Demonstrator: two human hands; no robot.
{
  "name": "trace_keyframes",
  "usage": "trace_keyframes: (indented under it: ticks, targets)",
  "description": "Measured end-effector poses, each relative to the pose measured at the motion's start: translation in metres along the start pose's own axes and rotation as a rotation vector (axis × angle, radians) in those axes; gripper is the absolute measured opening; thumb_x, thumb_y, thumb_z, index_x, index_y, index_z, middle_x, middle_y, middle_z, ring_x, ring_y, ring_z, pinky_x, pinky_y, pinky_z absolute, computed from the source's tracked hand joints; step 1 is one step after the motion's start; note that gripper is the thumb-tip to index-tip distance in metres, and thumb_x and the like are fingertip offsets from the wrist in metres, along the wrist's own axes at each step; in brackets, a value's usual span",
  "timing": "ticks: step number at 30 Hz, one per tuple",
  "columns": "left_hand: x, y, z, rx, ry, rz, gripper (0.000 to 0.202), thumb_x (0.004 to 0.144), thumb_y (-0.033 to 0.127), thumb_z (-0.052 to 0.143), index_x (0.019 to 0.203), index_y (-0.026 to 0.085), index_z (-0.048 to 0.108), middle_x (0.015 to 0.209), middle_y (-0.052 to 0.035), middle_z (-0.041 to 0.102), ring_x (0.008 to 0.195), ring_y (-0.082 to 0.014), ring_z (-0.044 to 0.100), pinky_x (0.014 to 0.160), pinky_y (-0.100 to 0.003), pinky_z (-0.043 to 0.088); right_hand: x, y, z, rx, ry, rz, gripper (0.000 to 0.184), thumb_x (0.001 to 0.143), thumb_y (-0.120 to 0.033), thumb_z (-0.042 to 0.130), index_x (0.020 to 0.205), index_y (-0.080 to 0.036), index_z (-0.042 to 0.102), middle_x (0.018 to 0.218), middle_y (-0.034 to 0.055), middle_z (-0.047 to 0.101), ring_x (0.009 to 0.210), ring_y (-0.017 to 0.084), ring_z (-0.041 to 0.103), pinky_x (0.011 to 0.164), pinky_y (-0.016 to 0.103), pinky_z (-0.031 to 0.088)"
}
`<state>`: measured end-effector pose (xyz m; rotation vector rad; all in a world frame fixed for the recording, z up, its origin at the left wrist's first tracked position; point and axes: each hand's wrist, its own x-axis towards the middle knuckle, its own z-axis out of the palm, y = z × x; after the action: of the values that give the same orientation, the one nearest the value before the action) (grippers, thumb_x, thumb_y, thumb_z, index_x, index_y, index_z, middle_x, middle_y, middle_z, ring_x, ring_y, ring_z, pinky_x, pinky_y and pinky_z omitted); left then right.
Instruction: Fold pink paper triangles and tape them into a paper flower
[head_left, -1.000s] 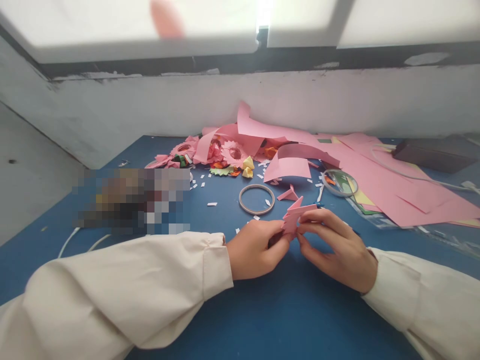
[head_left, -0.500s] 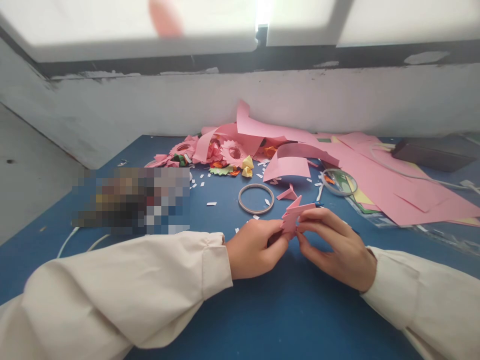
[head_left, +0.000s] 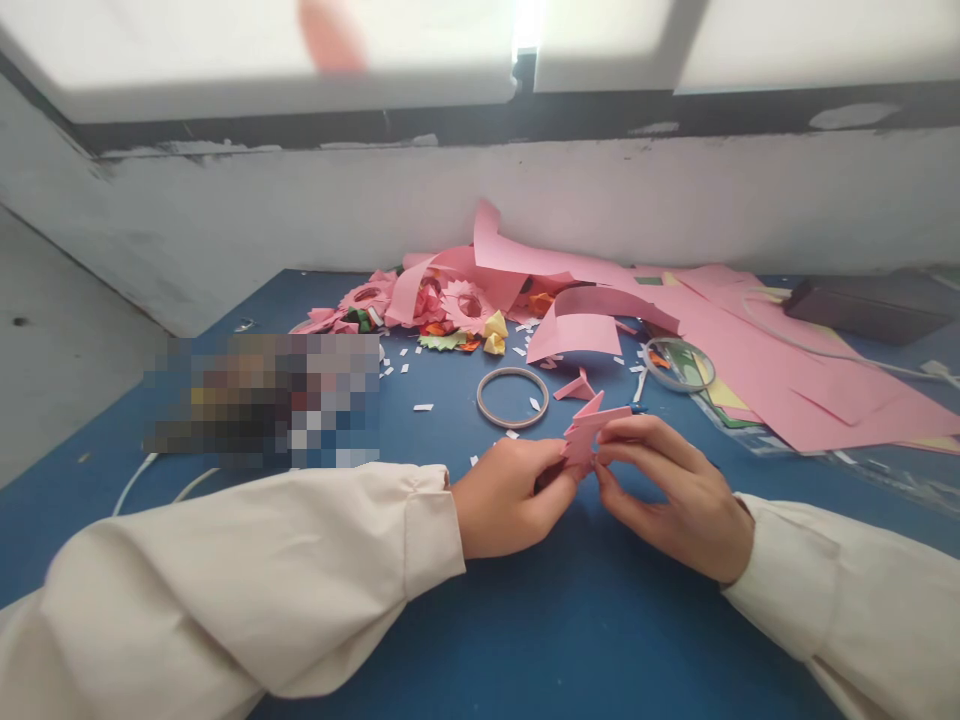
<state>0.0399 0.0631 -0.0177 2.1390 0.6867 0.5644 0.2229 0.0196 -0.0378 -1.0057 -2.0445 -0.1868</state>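
Note:
A folded pink paper piece (head_left: 582,436) with several pointed layers stands up between my hands, above the blue table. My left hand (head_left: 516,498) pinches its lower left side between thumb and fingers. On the other side, the fingertips of my right hand (head_left: 670,498) are closed at the right edge of the paper, thumb and fingers curled together. Just behind lies a small folded pink piece (head_left: 576,386). A roll of double-sided tape (head_left: 513,398), seen as a thin ring, rests flat behind my left hand.
Pink paper flowers (head_left: 465,305) and curled pink strips (head_left: 581,325) are heaped at the back. A clear tape roll (head_left: 679,364) touches the pink sheets (head_left: 810,390) on the right. White scraps are scattered about. A blurred object (head_left: 262,400) and cables lie left; a dark box (head_left: 866,308) stands right.

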Motion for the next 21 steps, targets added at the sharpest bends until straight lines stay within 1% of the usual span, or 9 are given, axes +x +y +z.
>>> trace_keyframes:
  ticks: [11, 21]
  targets:
    - [0.0002, 0.0002, 0.0002, -0.005, 0.003, 0.0, 0.029, 0.09, 0.023, 0.039, 0.064, 0.015, 0.046, 0.056, 0.0025, 0.052, 0.05, -0.0071, 0.045, 0.051, -0.021, 0.032, -0.0003, 0.0007, 0.0003, -0.005, 0.02, -0.003, 0.021, 0.077, -0.004, 0.057, 0.093, -0.017, 0.054, 0.092, 0.0076, 0.057, 0.086, 0.018, 0.059, 0.075, 0.032, 0.053]
    - [0.0003, 0.0005, -0.0004, -0.009, 0.009, 0.003, 0.027, 0.09, 0.021, 0.041, 0.064, 0.015, 0.046, 0.055, 0.0032, 0.052, 0.05, -0.0069, 0.046, 0.051, -0.021, 0.032, -0.0001, 0.0002, 0.0003, -0.008, 0.018, -0.001, 0.02, 0.077, -0.004, 0.057, 0.092, -0.018, 0.055, 0.091, 0.0073, 0.057, 0.085, 0.017, 0.059, 0.073, 0.031, 0.053]
